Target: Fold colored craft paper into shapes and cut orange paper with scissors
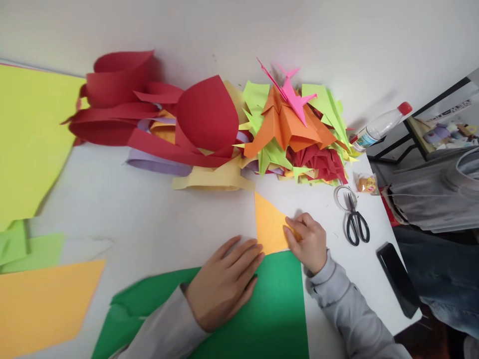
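Note:
A small piece of orange-yellow paper (270, 227) lies on the white table, its lower edge meeting a large green sheet (282, 304). My left hand (226, 284) is flat with fingers stretched out, resting over the green sheet, its fingertips at the lower left corner of the orange-yellow paper. At that paper's right edge, my right hand (307, 240) pinches it between thumb and forefinger. The paper's right end is partly hidden by those fingers.
Red paper shapes (207, 114) and folded orange paper (286, 127) pile at the back. Scissors (356, 224), a tape roll (342, 198), a wrapped snack (366, 184), a phone (398, 279) and a bottle (381, 125) lie right. Yellow-green sheets (33, 139) and orange paper (45, 309) lie left.

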Demonstrator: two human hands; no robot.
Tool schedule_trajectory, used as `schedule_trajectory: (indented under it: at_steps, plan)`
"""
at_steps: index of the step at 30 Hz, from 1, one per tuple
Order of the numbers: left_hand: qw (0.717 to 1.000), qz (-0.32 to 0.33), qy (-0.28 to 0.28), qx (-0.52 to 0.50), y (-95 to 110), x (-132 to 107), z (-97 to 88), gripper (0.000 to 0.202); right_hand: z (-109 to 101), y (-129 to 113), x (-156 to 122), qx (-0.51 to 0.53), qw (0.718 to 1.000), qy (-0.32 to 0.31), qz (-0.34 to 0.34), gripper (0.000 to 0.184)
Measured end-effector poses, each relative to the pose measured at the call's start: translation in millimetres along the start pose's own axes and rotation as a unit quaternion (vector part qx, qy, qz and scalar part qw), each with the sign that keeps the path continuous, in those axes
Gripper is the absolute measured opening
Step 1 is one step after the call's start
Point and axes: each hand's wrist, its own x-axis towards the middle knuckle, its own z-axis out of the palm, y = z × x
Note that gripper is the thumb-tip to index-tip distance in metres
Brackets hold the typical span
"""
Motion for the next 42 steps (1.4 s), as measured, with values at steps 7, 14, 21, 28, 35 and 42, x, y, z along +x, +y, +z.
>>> schedule_trajectory:
  at_steps: [7,14,21,28,35,42]
  plan:
    - [1.000,-0.001,-0.006,0.003,1,1,-0.1,0.029,-2,-3,-1,-0.046,0.999,-0.012,0.000,0.025]
    - [1.000,0.016,0.000,0.013,0,1,3.9,0.028,-2,-5,-1,-0.053,0.999,-0.009,-0.005,0.024]
    - [0.999,0.026,0.015,0.018,-2,-1,8.7,0.027,-1,-1,-2,-0.029,0.999,0.006,-0.013,0.024]
    - [0.999,0.033,0.022,0.018,-4,-1,10.2,0.026,0,1,-3,-0.032,0.999,0.014,-0.012,0.024]
    - [0.999,0.033,0.012,0.025,-4,-1,10.1,0.027,0,0,-3,-0.037,0.999,0.011,-0.012,0.024]
    - [0.999,0.028,0.000,0.035,-3,-1,12.1,0.030,-1,-1,-2,-0.047,0.999,0.003,-0.014,0.024]
